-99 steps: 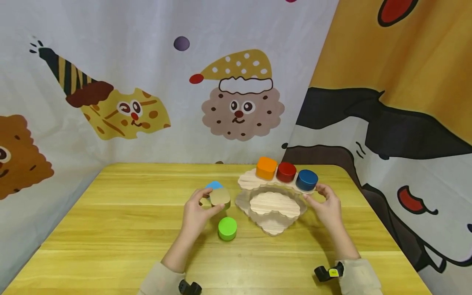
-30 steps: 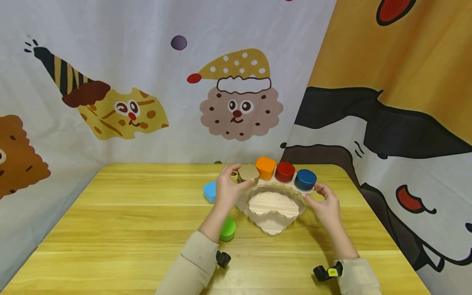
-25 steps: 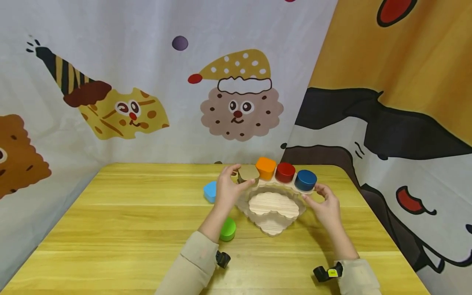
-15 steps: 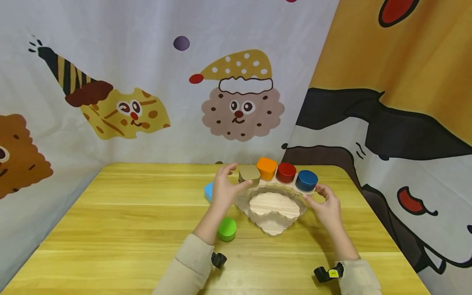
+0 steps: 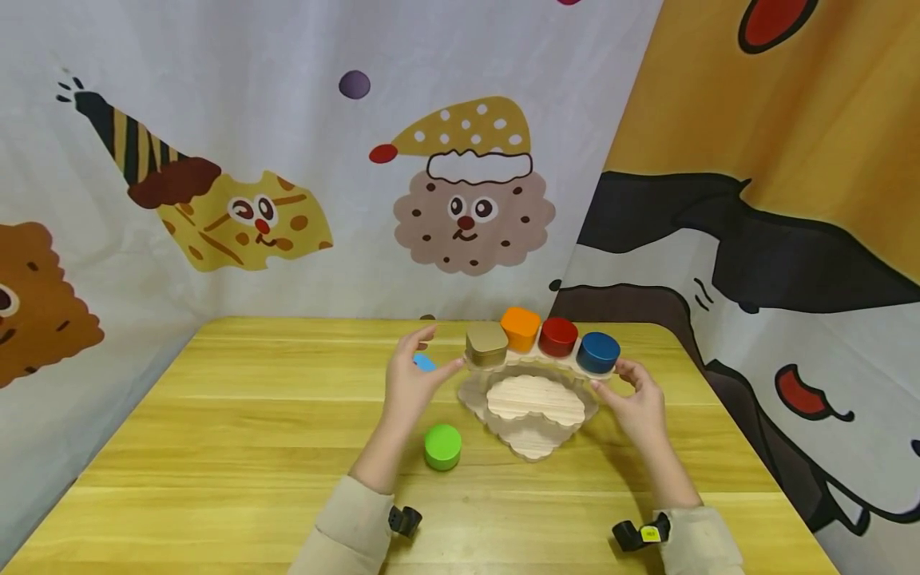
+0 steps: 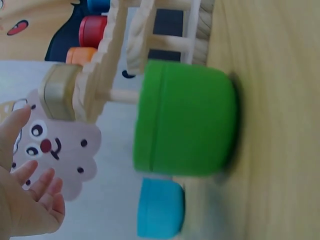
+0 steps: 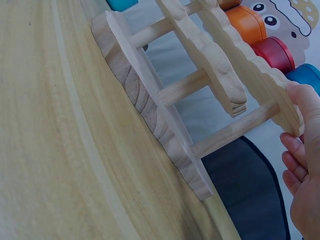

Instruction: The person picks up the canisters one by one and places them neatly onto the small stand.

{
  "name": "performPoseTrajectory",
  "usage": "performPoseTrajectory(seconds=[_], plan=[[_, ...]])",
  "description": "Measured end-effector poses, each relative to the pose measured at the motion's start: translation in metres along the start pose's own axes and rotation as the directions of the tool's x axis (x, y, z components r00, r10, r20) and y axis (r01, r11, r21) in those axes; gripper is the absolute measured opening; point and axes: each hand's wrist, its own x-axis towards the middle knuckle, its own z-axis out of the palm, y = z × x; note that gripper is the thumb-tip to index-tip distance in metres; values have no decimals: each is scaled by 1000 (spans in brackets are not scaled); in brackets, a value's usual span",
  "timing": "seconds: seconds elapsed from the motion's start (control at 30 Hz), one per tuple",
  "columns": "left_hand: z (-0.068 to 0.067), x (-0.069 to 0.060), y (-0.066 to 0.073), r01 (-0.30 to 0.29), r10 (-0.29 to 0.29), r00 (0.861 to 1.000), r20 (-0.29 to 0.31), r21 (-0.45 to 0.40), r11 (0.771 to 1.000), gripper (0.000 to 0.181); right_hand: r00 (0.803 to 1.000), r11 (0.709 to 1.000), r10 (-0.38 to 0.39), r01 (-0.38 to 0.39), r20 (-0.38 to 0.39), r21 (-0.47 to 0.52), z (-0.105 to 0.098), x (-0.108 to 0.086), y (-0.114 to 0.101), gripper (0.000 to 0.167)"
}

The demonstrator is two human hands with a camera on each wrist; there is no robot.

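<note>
A tiered wooden stand (image 5: 535,399) is on the table, its levels joined by round posts (image 7: 235,130). On its top level sit a gold block (image 5: 486,345), an orange block (image 5: 521,328), a red block (image 5: 558,337) and a dark blue block (image 5: 599,352). My left hand (image 5: 413,383) is just left of the gold block, fingers spread and holding nothing. With thumb and fingers, my right hand (image 5: 640,399) pinches the right end of the top level. Left of the stand's base lies a green block (image 5: 442,446); a light blue block (image 5: 424,362) is partly hidden behind my left hand.
The wooden table (image 5: 216,447) extends to both sides of the stand. Behind it hangs a curtain (image 5: 287,144) printed with cartoon figures. Each wrist wears a small black device.
My left hand carried the gold block from beside the light blue one onto the stand's top level, let go and drew back left. My right hand stays at the stand's right end.
</note>
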Motion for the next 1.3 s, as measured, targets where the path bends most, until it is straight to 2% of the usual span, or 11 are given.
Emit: performPoseTrajectory(seconds=[0.33,0.5,0.63,0.97,1.3], plan=[[-17,-5,-24,55,-54,997,-51,19,998,67,1000,1000,-5,5,-6,3,0,-1,2,55],[-23,-6,-35,116,-115,992,-46,26,993,70,1000,1000,-6,6,-5,-2,-1,-1,2,55],[-26,-5,-45,134,-132,990,-41,35,990,69,1000,1000,6,-6,-3,-2,-2,-1,2,57],[-26,-5,-77,198,-197,980,-10,93,976,71,1000,1000,13,-13,4,-3,-2,-1,1,58],[-23,-3,-90,230,-232,972,21,82,970,73,1000,1000,1,-1,-5,-4,1,0,1,58]])
